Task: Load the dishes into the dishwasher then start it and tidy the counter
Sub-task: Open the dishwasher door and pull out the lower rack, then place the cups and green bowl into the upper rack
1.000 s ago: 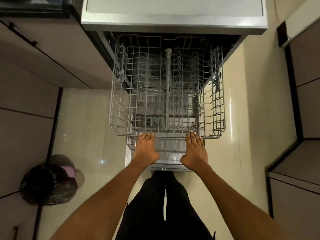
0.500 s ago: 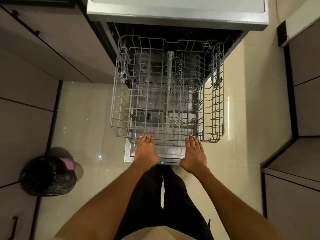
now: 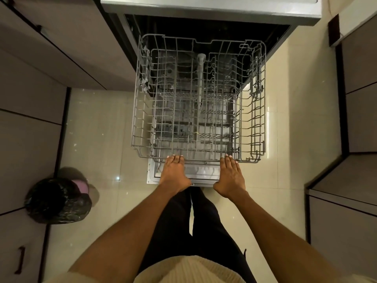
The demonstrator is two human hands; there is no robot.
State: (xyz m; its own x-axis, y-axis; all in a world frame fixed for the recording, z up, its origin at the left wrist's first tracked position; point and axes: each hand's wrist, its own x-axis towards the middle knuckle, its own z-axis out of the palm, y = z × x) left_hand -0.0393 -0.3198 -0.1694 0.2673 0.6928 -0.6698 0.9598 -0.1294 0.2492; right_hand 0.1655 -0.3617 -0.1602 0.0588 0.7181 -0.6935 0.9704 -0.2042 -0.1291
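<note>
Since a second ago the upper rack (image 3: 199, 99) has slid further out of the dishwasher (image 3: 210, 9), so way more of its wire frame now hangs out over the floor. That dishwasher is cut off at the top edge and its inside is just dark, can't make out much in there. No dishes in the upper rack that I can see; through its wires there's a lower rack (image 3: 193, 127), but what's in that one is hard to tell, just grey bars and shadow. Open door (image 3: 152, 176) sits under both, mostly covered by the racks and hands. Off to the left on the tiles stands a bin with a black bag (image 3: 58, 201), something pink at its rim. Left hand (image 3: 174, 173) and right hand (image 3: 230, 177) both reach the rack's front rail, fingers straight and close together, tips on the wire, not wrapped round it.
</note>
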